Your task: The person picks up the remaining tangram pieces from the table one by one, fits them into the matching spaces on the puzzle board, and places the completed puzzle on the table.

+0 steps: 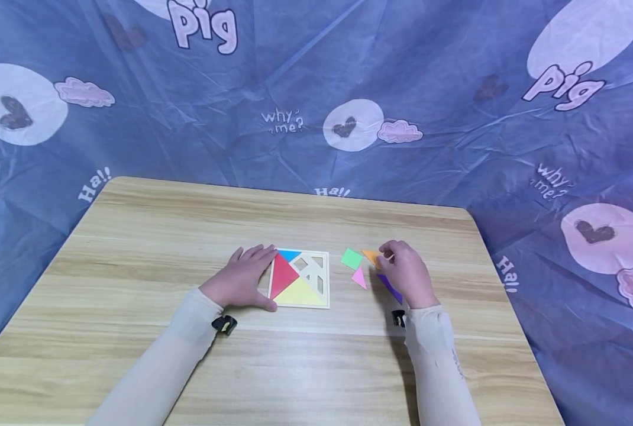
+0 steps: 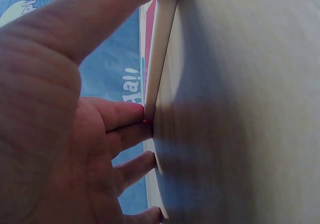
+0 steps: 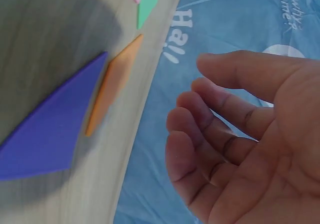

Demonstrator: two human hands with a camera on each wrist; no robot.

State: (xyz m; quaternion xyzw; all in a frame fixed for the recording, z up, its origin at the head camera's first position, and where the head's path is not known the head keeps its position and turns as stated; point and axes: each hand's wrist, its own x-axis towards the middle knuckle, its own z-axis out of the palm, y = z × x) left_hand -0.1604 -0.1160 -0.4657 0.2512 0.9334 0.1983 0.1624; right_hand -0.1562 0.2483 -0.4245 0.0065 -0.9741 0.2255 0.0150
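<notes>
Blue printed cloth [image 1: 295,71] behind wood-grain table [image 1: 322,367]. Left hand [image 1: 244,278] spread wide, touching the puzzle tray [image 1: 325,272] along its left side. Right hand [image 1: 408,272] loosely curled, holding nothing, above orange piece [image 3: 115,84] and purple piece [image 3: 50,124]. Tray holds red piece [image 1: 284,276], yellow piece [image 1: 300,291], blue piece [image 1: 288,255]. Both sleeved arms reach forward.

Light wood-grain table [image 1: 306,367] supports: cream rectangular tray [image 1: 300,306]; flat green square [image 1: 351,258]; pink triangle [image 1: 359,278]; orange piece [image 1: 370,257]; purple piece [image 1: 390,288].
</notes>
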